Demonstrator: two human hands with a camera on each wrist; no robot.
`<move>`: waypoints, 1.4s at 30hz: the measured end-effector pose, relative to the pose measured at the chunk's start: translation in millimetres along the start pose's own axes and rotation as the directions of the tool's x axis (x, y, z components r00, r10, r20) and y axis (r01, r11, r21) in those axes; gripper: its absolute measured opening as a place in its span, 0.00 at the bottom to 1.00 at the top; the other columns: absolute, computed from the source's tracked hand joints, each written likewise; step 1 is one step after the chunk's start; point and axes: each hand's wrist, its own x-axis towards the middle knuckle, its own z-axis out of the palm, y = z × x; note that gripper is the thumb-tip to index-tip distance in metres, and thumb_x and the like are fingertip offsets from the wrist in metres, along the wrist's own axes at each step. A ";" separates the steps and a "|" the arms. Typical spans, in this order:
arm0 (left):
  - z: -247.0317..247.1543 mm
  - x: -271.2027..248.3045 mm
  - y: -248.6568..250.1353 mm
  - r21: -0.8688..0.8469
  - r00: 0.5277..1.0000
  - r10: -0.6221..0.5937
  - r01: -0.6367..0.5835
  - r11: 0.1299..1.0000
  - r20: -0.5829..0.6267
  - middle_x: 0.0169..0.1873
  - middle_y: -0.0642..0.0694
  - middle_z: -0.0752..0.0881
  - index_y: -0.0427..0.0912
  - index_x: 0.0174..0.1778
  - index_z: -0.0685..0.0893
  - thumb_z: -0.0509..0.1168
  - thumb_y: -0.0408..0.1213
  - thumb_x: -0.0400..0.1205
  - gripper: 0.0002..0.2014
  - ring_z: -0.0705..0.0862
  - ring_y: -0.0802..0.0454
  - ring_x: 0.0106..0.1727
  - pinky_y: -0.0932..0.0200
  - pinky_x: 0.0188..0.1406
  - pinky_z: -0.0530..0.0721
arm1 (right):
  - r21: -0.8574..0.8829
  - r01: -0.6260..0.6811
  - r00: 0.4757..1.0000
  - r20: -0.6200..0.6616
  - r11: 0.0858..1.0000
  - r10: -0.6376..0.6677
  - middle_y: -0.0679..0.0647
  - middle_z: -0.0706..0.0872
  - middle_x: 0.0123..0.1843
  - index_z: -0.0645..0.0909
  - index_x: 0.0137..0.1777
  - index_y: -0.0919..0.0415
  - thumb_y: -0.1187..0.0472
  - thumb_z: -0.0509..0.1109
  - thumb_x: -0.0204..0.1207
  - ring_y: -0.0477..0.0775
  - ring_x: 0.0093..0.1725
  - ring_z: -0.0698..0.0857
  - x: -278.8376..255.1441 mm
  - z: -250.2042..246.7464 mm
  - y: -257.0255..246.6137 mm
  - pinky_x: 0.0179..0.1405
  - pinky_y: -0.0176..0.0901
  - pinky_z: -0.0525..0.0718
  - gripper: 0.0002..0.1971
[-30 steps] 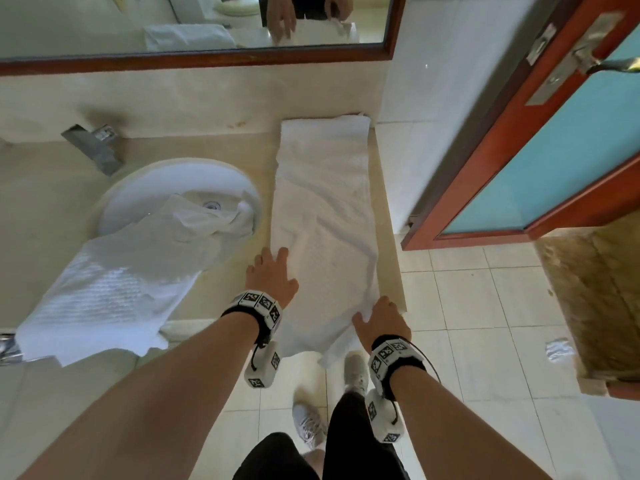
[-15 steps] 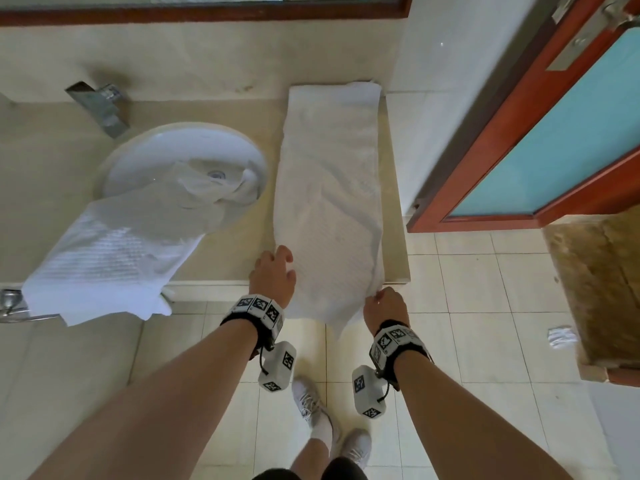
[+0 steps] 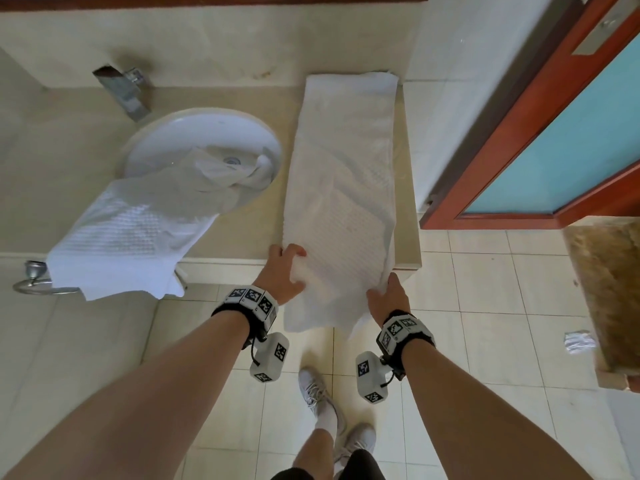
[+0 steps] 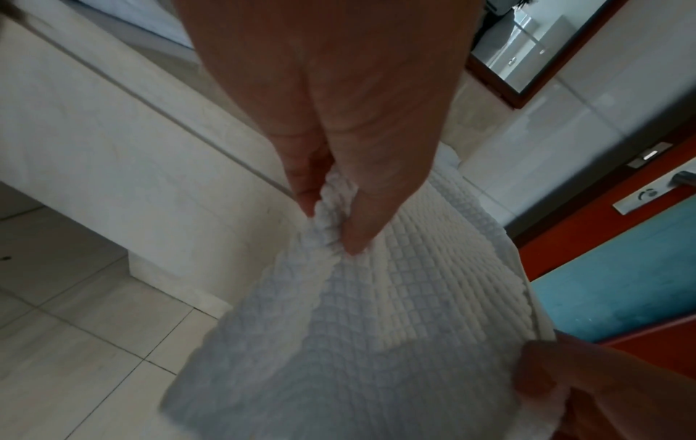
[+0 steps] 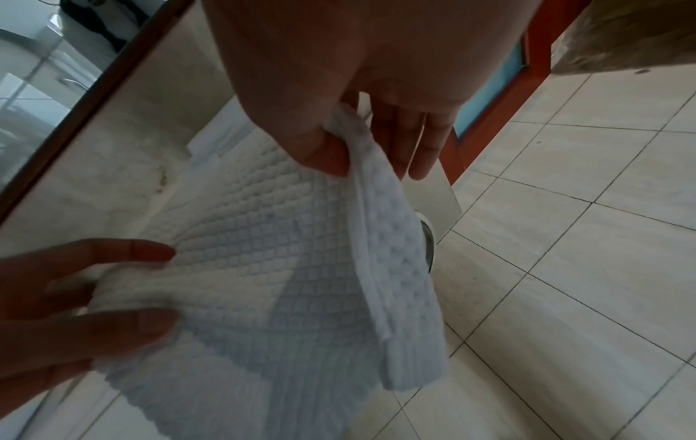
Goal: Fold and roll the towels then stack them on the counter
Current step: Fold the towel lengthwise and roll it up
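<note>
Towel (image 3: 341, 188) near end between hands: left hand (image 3: 282, 275), right hand (image 3: 389, 299) both pinching edges.

Left hand (image 3: 283, 273) and right hand (image 3: 388, 299) grip folded towel (image 3: 341, 188) near end overhanging counter (image 3: 408, 188)

The camera on my head looks steeply down from above, taking in the surface (image 3: 239, 230) ahead at 12 o'clock, the floor (image 3: 485, 341) and both forearms. Each wrist camera sits close behind its palm, looking along the fingers: the left one faces toward 1 o'clock, the right one toward 11 o'clock. All three share the near end of the long towel (image 3: 343, 202) (image 4: 395, 297) (image 5: 263, 253).
</note>
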 end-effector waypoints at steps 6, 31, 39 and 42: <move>0.0 -8.7 4.3 -0.206 0.988 -0.113 0.090 0.974 -0.103 0.58 0.55 0.84 0.53 0.61 0.87 0.67 0.28 0.78 0.19 0.81 0.53 0.58 0.67 0.55 0.74 | 0.132 0.027 0.997 0.070 0.991 -0.036 0.57 0.84 0.56 0.71 0.66 0.55 0.57 0.61 0.78 0.64 0.53 0.84 -27.1 -14.5 -9.3 0.56 0.60 0.84 0.17; 2.1 -61.9 14.5 -0.047 0.973 -0.160 0.154 0.987 -0.166 0.53 0.45 0.82 0.51 0.45 0.91 0.55 0.27 0.84 0.20 0.84 0.43 0.53 0.59 0.51 0.80 | 0.226 -0.128 0.981 0.174 0.966 0.090 0.57 0.77 0.52 0.64 0.69 0.51 0.74 0.53 0.80 0.65 0.53 0.80 -75.1 -62.4 -17.9 0.36 0.55 0.86 0.22; -3.0 -78.6 19.0 0.004 0.989 -0.145 0.145 0.989 0.030 0.76 0.45 0.61 0.51 0.58 0.85 0.75 0.32 0.75 0.17 0.80 0.45 0.62 0.63 0.57 0.76 | 0.182 0.081 0.984 0.141 0.980 -0.107 0.61 0.79 0.62 0.80 0.51 0.57 0.79 0.55 0.76 0.60 0.44 0.85 -84.5 -65.3 -25.0 0.29 0.43 0.88 0.18; -9.6 -91.5 20.3 -0.043 1.000 -0.011 0.011 0.999 -0.002 0.78 0.58 0.62 0.49 0.46 0.91 0.73 0.23 0.72 0.15 0.78 0.53 0.66 0.63 0.59 0.77 | 0.106 0.071 0.990 0.117 0.992 -0.084 0.63 0.81 0.67 0.84 0.48 0.64 0.75 0.63 0.79 0.62 0.45 0.88 -86.7 -70.1 -26.2 0.26 0.35 0.86 0.10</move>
